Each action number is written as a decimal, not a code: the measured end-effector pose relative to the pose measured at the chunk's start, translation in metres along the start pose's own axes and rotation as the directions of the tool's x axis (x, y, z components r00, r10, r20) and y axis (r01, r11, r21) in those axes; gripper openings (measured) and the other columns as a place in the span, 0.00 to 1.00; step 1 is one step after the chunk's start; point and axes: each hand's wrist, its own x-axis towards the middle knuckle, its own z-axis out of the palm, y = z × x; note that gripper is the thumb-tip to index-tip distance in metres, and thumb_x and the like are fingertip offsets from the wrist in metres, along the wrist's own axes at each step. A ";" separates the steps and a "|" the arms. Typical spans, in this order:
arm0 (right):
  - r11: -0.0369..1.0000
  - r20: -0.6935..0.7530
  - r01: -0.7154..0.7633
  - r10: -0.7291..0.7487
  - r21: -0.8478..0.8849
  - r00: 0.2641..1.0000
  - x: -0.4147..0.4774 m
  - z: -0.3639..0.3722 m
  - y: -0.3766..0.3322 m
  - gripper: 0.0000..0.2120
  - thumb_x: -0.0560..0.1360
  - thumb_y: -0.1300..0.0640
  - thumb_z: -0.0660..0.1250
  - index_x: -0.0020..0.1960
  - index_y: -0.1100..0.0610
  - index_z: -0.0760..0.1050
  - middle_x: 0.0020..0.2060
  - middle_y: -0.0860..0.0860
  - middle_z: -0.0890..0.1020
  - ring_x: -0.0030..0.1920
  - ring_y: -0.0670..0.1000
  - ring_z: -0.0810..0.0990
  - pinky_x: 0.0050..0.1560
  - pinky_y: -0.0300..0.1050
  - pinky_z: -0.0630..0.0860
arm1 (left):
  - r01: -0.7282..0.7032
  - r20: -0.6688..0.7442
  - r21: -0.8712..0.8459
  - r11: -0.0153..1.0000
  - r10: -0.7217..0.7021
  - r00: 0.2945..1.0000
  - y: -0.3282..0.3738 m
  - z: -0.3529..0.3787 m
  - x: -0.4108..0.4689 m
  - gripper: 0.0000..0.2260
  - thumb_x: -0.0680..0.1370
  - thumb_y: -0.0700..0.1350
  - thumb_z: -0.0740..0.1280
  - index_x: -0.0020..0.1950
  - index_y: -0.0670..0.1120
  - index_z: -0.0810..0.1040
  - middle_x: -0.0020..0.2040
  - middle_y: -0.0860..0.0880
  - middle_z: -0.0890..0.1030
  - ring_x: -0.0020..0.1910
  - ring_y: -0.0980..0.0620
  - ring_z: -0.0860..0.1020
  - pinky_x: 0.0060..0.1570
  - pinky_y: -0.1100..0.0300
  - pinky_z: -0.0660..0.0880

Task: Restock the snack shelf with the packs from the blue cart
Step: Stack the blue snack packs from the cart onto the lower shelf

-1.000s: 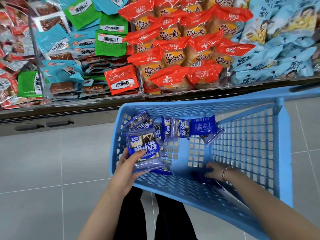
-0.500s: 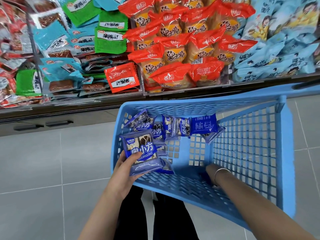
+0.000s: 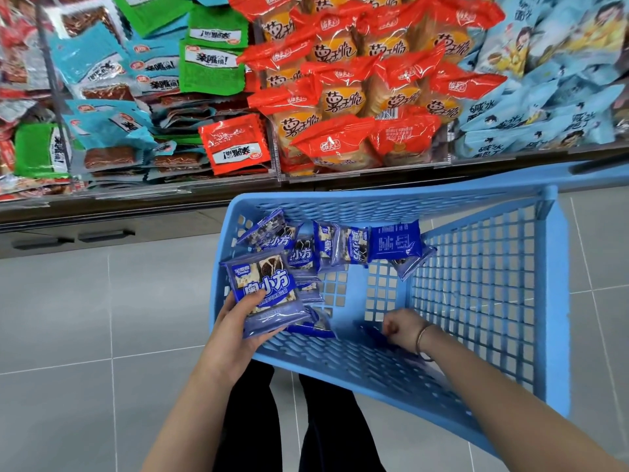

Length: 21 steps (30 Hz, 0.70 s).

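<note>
My left hand point(image 3: 235, 335) grips a small stack of blue snack packs point(image 3: 265, 287) over the left rim of the blue cart point(image 3: 558, 301). Several more blue packs point(image 3: 394, 241) lie along the cart's far wall. Low inside the cart, by its near wall, my right hand point(image 3: 401, 327) has its fingers curled round a dark blue pack point(image 3: 369, 332) that is mostly hidden by the hand. The snack shelf point(image 3: 238, 189) stands just beyond the cart.
The shelf holds red-orange cracker bags point(image 3: 343, 97) in the middle, light blue bags point(image 3: 544, 107) at the right, and green, teal and red flat packs point(image 3: 211, 66) at the left. Grey tiled floor point(image 3: 85, 318) lies left of the cart. My dark trousers show below.
My right hand has shifted a little deeper toward the cart's near wall and curled round a dark pack. The left hand with its stack has stayed almost still.
</note>
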 end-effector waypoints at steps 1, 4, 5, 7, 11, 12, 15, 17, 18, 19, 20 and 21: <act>0.989 -0.019 0.020 -0.017 0.150 1.000 0.002 -0.003 -0.005 0.08 0.72 0.67 0.66 0.43 0.54 0.78 0.43 0.50 0.80 0.46 0.49 0.78 0.44 0.34 0.73 | 0.000 0.004 -0.002 1.000 0.000 1.000 0.000 0.000 0.000 0.18 0.67 0.42 0.70 0.56 0.48 0.78 0.52 0.44 0.84 0.52 0.43 0.82 0.52 0.45 0.79; 0.816 -0.079 0.035 0.014 0.577 0.997 0.007 -0.010 -0.014 0.10 0.72 0.71 0.66 0.44 0.57 0.77 0.40 0.52 0.79 0.44 0.51 0.77 0.45 0.36 0.75 | 0.012 -0.010 -0.022 1.000 -0.012 1.000 0.001 0.000 0.001 0.19 0.66 0.43 0.71 0.56 0.47 0.77 0.52 0.44 0.84 0.53 0.42 0.82 0.51 0.45 0.79; 0.757 -0.108 0.028 0.057 0.653 0.993 0.009 -0.012 -0.013 0.10 0.72 0.72 0.65 0.48 0.60 0.78 0.42 0.54 0.79 0.45 0.51 0.77 0.46 0.38 0.75 | 0.018 -0.012 -0.029 0.999 -0.018 1.000 0.001 0.000 0.001 0.19 0.66 0.43 0.71 0.56 0.47 0.77 0.52 0.43 0.84 0.53 0.42 0.82 0.51 0.44 0.79; 0.680 -0.137 -0.009 0.161 0.733 0.977 0.013 -0.015 -0.005 0.14 0.74 0.73 0.63 0.56 0.62 0.76 0.46 0.58 0.79 0.44 0.53 0.77 0.43 0.37 0.75 | 0.026 -0.009 -0.035 0.999 -0.026 1.000 0.002 -0.001 0.001 0.18 0.66 0.42 0.70 0.56 0.47 0.77 0.51 0.43 0.84 0.52 0.42 0.82 0.50 0.45 0.80; 0.649 -0.153 -0.116 0.342 0.752 0.927 0.020 -0.013 0.024 0.13 0.76 0.68 0.62 0.60 0.61 0.76 0.54 0.58 0.79 0.49 0.56 0.77 0.51 0.47 0.75 | 0.029 -0.001 -0.036 0.999 -0.029 1.000 0.002 -0.001 0.003 0.18 0.66 0.42 0.71 0.55 0.47 0.77 0.50 0.44 0.85 0.50 0.44 0.83 0.46 0.47 0.82; 0.621 -0.114 -0.144 0.357 0.771 0.927 0.021 -0.012 0.027 0.12 0.77 0.63 0.63 0.60 0.60 0.75 0.52 0.57 0.79 0.48 0.55 0.77 0.52 0.48 0.75 | 0.032 -0.004 -0.038 0.999 -0.033 0.999 0.002 -0.001 0.003 0.18 0.65 0.42 0.71 0.55 0.47 0.77 0.50 0.44 0.85 0.49 0.44 0.84 0.44 0.48 0.82; 0.554 0.009 -0.201 0.330 0.808 0.944 0.023 -0.009 0.025 0.11 0.74 0.54 0.69 0.54 0.57 0.75 0.43 0.54 0.80 0.46 0.55 0.79 0.52 0.50 0.78 | 0.043 -0.011 -0.043 0.998 -0.043 0.999 0.001 0.001 0.005 0.19 0.64 0.42 0.72 0.54 0.47 0.77 0.50 0.43 0.84 0.49 0.43 0.83 0.43 0.49 0.82; 0.668 0.024 -0.223 0.293 0.710 0.956 0.024 -0.005 0.020 0.10 0.72 0.56 0.72 0.51 0.57 0.75 0.41 0.55 0.80 0.44 0.55 0.79 0.50 0.50 0.78 | 0.049 -0.021 -0.044 0.998 -0.050 0.999 0.000 0.002 0.006 0.19 0.64 0.42 0.72 0.54 0.46 0.77 0.50 0.43 0.84 0.50 0.42 0.83 0.44 0.47 0.82; 0.684 0.031 -0.233 0.294 0.692 0.955 0.025 -0.003 0.018 0.11 0.71 0.59 0.72 0.52 0.59 0.76 0.42 0.56 0.80 0.44 0.55 0.78 0.47 0.49 0.78 | 0.049 -0.024 -0.046 0.998 -0.051 0.998 -0.001 0.002 0.007 0.19 0.64 0.42 0.72 0.53 0.46 0.77 0.50 0.43 0.84 0.51 0.42 0.83 0.46 0.47 0.81; 0.672 0.044 -0.243 0.299 0.699 0.953 0.025 -0.001 0.015 0.13 0.71 0.61 0.72 0.55 0.62 0.77 0.44 0.58 0.80 0.43 0.55 0.78 0.43 0.47 0.78 | 0.048 -0.023 -0.046 0.998 -0.049 0.999 -0.001 0.002 0.007 0.18 0.64 0.42 0.72 0.54 0.46 0.77 0.51 0.42 0.84 0.51 0.41 0.83 0.47 0.46 0.81; 0.656 0.053 -0.244 0.296 0.714 0.954 0.024 0.000 0.012 0.15 0.71 0.62 0.71 0.57 0.63 0.76 0.45 0.58 0.80 0.43 0.55 0.78 0.38 0.44 0.78 | 0.046 -0.024 -0.043 0.998 -0.047 0.999 -0.001 0.003 0.007 0.18 0.65 0.42 0.72 0.54 0.46 0.77 0.51 0.42 0.84 0.52 0.41 0.83 0.49 0.45 0.80; 0.646 0.054 -0.232 0.284 0.727 0.957 0.023 -0.001 0.009 0.17 0.71 0.62 0.71 0.59 0.63 0.75 0.46 0.58 0.79 0.42 0.54 0.78 0.33 0.41 0.76 | 0.042 -0.029 -0.038 0.998 -0.044 0.999 -0.001 0.003 0.007 0.18 0.65 0.42 0.72 0.54 0.46 0.77 0.51 0.42 0.84 0.52 0.41 0.83 0.50 0.44 0.79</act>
